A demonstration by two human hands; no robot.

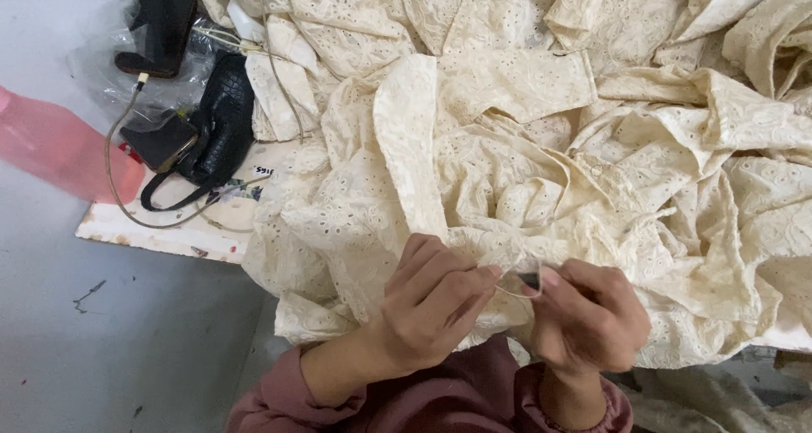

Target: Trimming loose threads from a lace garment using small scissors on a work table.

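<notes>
A big heap of cream embroidered eyelet cloth (pixel 524 145) covers the white table. My left hand (pixel 431 302) pinches a fold of this cloth at its near edge, fingers closed on it. My right hand (pixel 584 319) is closed around a small dark metal tool (pixel 530 279), whose tip shows between thumb and finger and touches the cloth beside my left fingertips. A thin loop of thread (pixel 507 282) runs between the two hands. Dusty-pink sleeves cover both my wrists.
At the left end of the white table (pixel 152 226) lie a black handbag (pixel 216 124), a phone on a cable (pixel 161 141), a dark pouch (pixel 161 27) on clear plastic. A pink bottle (pixel 59 150) lies at the far left. Grey floor (pixel 101 331) lies below.
</notes>
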